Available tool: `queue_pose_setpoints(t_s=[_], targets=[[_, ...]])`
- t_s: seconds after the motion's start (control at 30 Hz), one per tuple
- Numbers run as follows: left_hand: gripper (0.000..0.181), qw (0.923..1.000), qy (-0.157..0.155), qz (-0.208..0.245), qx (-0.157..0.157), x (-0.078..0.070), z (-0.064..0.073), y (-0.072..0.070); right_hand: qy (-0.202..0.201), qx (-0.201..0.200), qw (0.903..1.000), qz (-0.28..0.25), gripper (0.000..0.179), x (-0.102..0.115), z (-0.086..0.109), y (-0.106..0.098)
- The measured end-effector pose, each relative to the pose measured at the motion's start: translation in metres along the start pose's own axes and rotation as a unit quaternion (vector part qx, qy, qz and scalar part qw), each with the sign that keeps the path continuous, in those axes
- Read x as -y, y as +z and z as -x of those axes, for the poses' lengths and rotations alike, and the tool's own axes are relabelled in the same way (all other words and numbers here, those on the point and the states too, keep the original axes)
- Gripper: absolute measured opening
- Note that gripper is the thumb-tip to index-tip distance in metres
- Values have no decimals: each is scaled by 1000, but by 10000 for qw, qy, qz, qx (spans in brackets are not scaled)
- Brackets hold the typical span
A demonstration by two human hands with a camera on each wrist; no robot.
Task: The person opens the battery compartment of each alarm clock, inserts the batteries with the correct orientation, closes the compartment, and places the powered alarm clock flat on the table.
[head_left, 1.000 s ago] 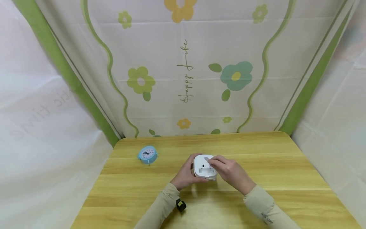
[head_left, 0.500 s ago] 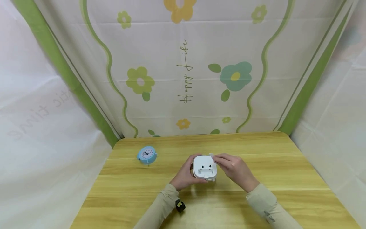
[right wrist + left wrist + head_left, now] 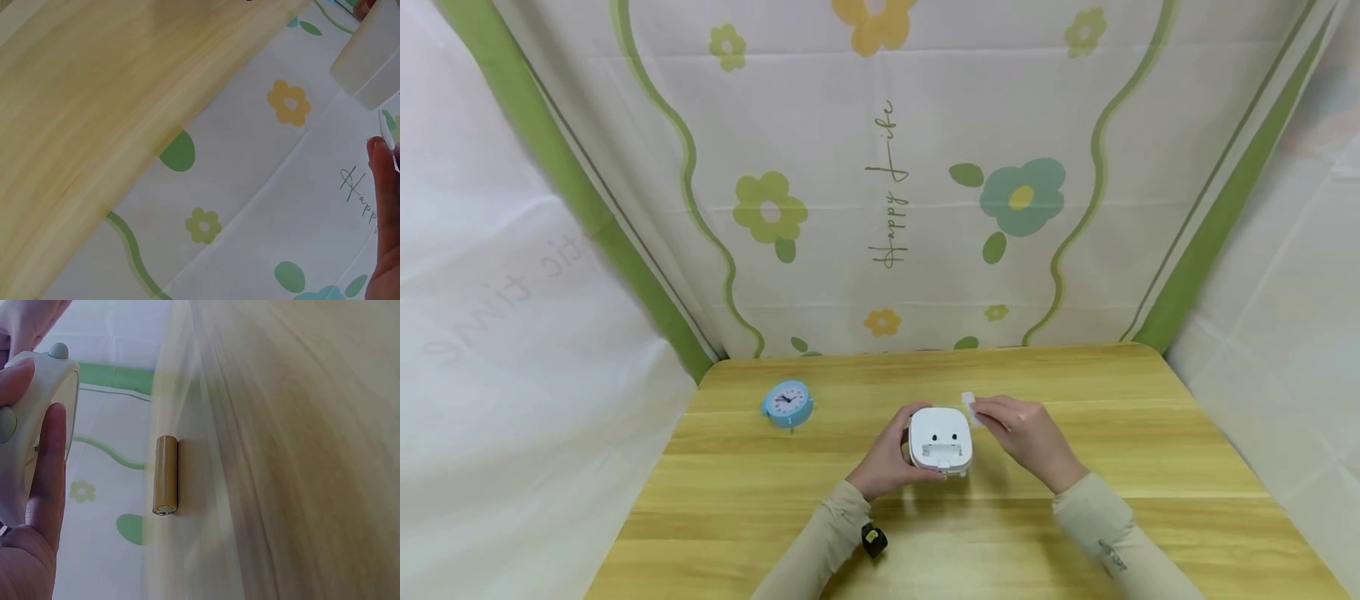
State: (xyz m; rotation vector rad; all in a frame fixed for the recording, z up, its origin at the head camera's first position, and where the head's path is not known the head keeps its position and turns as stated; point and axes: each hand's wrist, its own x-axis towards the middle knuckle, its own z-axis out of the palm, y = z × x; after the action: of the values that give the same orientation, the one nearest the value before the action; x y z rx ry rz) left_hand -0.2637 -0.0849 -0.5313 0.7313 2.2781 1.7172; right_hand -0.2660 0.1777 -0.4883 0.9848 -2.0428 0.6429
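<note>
My left hand [image 3: 887,457] grips a white rounded-square clock [image 3: 942,421] by its left side, back turned up. Two dark knobs and an uncovered battery compartment [image 3: 942,454] show on that back. In the left wrist view the clock [image 3: 47,387] stands edge-on, with the fingers and thumb on its rim and front. To the right of the clock, apart from it, my right hand [image 3: 1026,437] pinches a small white battery cover [image 3: 968,402]. The right wrist view catches only a thin edge of this cover [image 3: 385,128] by the fingertips.
A light blue alarm clock [image 3: 787,404] stands at the back left of the wooden table [image 3: 1112,450]. One gold-brown battery [image 3: 166,475] lies on the table in the left wrist view. White floral cloth [image 3: 820,125] hangs behind and at both sides.
My right hand has drawn the battery cover off the clock's back, away to the upper right, which uncovers the second knob. My left hand keeps its hold on the clock.
</note>
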Motion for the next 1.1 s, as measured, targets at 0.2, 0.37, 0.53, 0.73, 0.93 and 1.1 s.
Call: queue_pose_setpoints(t_s=[0.2,0.37,0.53,0.73,0.93,1.1], targets=[[104,10000,-1,-73,1,-3,-2,-1,259,123,9994,168,31,-14,6,1],[103,9999,35,-104,-33,-5,-4,1,589,409,9965,420,24,-27,14,5],[102,10000,5,-78,19,-8,-4,5,1171,928,9876,488,18,-35,23,5],[105,9997,84,162,160,-15,-2,8,1659,1330,9755,555,16,-42,32,0],[103,9990,75,377,208,-19,0,10,1868,1665,9672,450,12,-47,39,0],[104,9983,96,520,260,-22,0,12,2143,2096,9535,314,11,-55,46,2]])
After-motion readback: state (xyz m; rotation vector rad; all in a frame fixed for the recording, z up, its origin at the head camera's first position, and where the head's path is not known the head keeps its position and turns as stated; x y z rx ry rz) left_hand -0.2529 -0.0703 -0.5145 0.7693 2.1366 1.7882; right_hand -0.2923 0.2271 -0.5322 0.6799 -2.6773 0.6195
